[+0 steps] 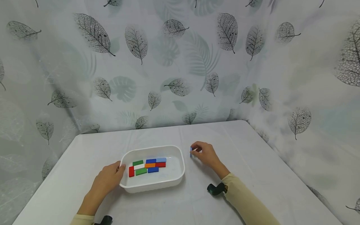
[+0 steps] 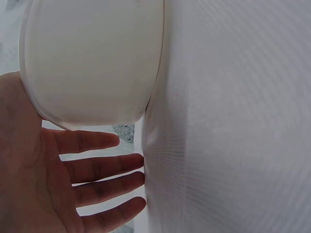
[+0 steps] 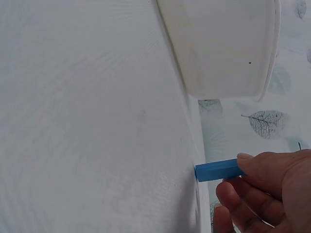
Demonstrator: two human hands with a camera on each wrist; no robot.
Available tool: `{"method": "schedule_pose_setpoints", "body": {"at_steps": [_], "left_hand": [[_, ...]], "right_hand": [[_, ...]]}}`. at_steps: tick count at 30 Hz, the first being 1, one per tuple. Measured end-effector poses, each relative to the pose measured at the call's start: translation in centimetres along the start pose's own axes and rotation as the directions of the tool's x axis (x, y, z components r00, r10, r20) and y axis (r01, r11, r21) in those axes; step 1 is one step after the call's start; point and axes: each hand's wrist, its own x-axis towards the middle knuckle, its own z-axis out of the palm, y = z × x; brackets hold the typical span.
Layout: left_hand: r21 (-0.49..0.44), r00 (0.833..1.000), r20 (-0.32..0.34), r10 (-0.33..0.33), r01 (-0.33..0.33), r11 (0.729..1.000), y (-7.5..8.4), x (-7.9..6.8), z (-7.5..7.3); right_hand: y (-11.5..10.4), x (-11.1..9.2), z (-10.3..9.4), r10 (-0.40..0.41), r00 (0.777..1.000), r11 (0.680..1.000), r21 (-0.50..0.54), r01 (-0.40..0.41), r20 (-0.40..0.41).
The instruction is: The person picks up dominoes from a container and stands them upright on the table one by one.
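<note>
A white plastic tray (image 1: 153,186) stands on the table with several coloured blocks (image 1: 150,165) lying flat inside. My left hand (image 1: 108,178) touches its left end, the thumb at the rim. In the left wrist view the fingers (image 2: 104,167) stretch out straight below the tray wall, and the thumb is mostly hidden. To the right of the tray, my right hand (image 1: 205,154) pinches a blue block (image 3: 218,170) between thumb and fingers. The block stands on end, its lower end at the table surface.
A white cloth covers the table (image 1: 168,209). Leaf-print curtains (image 1: 174,62) hang behind it and at both sides. A dark wrist mount (image 1: 216,189) sits on the right sleeve, with another (image 1: 105,220) at the left wrist.
</note>
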Motion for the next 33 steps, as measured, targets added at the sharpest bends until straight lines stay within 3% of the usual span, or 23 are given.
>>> {"method": "schedule_pose_setpoints", "body": {"at_steps": [14, 25, 33], "left_hand": [[0.002, 1.0, -0.008, 0.004, -0.004, 1.0, -0.1, 0.1, 0.1], [0.007, 1.0, -0.005, 0.002, -0.002, 1.0, -0.1, 0.1, 0.0], [0.003, 1.0, -0.004, -0.001, 0.001, 1.0, 0.0, 0.1, 0.1]], "right_hand": [[0.0, 0.1, -0.1, 0.006, 1.0, 1.0, 0.028, -0.006, 0.013], [-1.4, 0.0, -0.8, -0.12, 0.988, 0.993, 0.008, 0.122, -0.092], [-3.6, -0.2, -1.0, -0.167, 0.98, 0.985, 0.026, 0.171, -0.111]]}}
